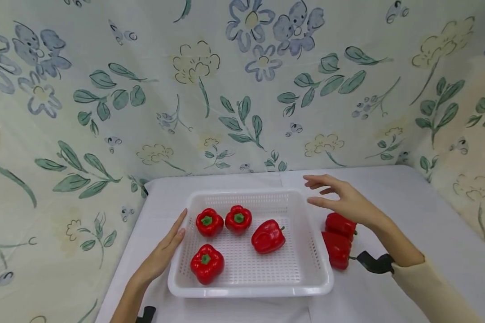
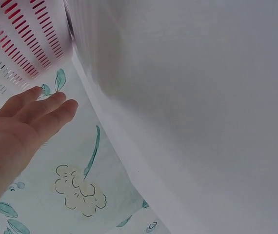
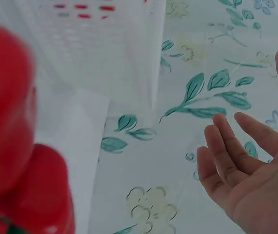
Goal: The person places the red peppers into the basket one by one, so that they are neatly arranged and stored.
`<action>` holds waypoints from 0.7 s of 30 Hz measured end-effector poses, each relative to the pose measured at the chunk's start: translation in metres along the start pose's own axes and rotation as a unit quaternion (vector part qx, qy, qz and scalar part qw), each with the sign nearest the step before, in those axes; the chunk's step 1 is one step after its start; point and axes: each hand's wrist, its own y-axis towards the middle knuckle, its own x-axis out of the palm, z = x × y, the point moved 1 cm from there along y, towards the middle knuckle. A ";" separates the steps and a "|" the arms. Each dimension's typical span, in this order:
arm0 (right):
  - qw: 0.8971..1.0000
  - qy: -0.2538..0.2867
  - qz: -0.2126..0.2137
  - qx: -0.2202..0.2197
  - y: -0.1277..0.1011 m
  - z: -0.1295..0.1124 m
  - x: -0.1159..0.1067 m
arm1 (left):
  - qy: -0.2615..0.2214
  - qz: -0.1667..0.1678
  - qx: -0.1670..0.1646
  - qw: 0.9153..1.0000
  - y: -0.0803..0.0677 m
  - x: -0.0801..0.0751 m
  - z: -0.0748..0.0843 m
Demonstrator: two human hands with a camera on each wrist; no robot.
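A white plastic basket [image 1: 242, 291] with slotted walls stands on the table. Inside it are several red bell peppers with green stems, among them an upright one [image 1: 207, 264] at the front left and one lying on its side [image 1: 268, 237]. My left hand [image 1: 161, 255] rests its straight fingers along the basket's left rim. Above the table, just beyond the basket's right wall, my right hand [image 1: 341, 197] hovers with loosely bent fingers and nothing in them. Below that hand, two more red bell peppers [image 1: 336, 251] lie on the table against the basket's right side.
A white cloth [image 1: 412, 206] covers the table. Behind it and at both sides hangs a flower-patterned curtain [image 1: 242, 148]. Black straps [image 1: 375, 262] sit at the wrists. In the right wrist view the outside peppers [image 3: 7, 112] loom close at the left.
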 end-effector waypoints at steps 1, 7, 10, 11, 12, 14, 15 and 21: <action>1.000 -0.004 0.006 0.013 -0.004 0.007 -0.003 | 0.000 0.000 0.000 1.000 0.000 0.000 0.000; 0.996 -0.005 0.029 0.086 -0.031 0.059 -0.012 | 0.007 -0.004 0.007 1.000 -0.001 -0.001 0.000; 0.991 0.001 0.035 0.129 -0.043 0.085 -0.009 | 0.006 -0.004 0.007 1.000 -0.001 -0.002 0.001; 0.989 0.005 0.035 0.143 -0.046 0.092 -0.006 | 0.007 -0.003 0.006 1.000 -0.001 -0.002 0.001; 0.987 0.009 0.034 0.155 -0.049 0.099 -0.004 | 0.008 -0.003 0.005 1.000 -0.001 -0.003 0.002; 0.984 0.018 0.033 0.174 -0.055 0.111 0.003 | 0.009 -0.003 0.003 1.000 -0.001 -0.003 0.002; 0.982 0.025 0.033 0.182 -0.058 0.116 0.006 | 0.010 -0.004 0.002 1.000 -0.001 -0.003 0.002; 0.975 0.058 0.042 0.212 -0.074 0.132 0.022 | 0.005 -0.007 0.001 1.000 0.001 -0.001 0.000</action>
